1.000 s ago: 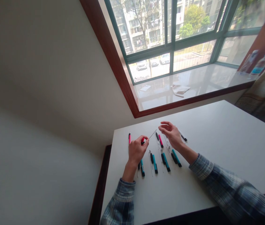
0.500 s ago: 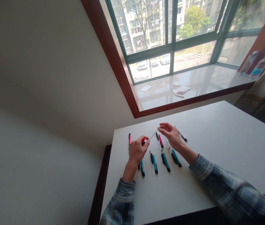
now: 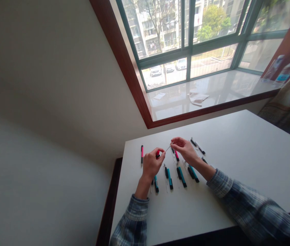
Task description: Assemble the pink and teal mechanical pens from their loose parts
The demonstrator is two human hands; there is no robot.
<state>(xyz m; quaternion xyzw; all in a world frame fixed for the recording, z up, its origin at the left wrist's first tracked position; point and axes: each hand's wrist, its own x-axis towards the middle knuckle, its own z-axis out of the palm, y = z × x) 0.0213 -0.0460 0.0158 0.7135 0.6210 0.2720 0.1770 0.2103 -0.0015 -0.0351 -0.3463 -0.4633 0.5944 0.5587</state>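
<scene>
My left hand [image 3: 151, 164] is closed round a pink pen barrel [image 3: 157, 153], raised a little above the white table [image 3: 237, 160]. A thin pen refill [image 3: 168, 148] sticks out of the barrel toward my right hand [image 3: 184, 149], whose fingertips pinch its far end. Below the hands lie several teal-and-black pen parts [image 3: 169, 178] in a row. A pink pen part [image 3: 176, 155] lies under my right hand. One whole pink pen [image 3: 142, 150] lies at the far left.
Black pen pieces [image 3: 197, 146] lie beyond my right hand. A window sill [image 3: 211, 92] behind the table carries a folded cloth [image 3: 197, 98]. Two bottles [image 3: 280, 70] stand at the far right. The table's left edge runs close to the wall.
My right hand has closed from spread fingers and moved left and down onto the end of the refill. My left hand has shifted slightly right with the barrel.
</scene>
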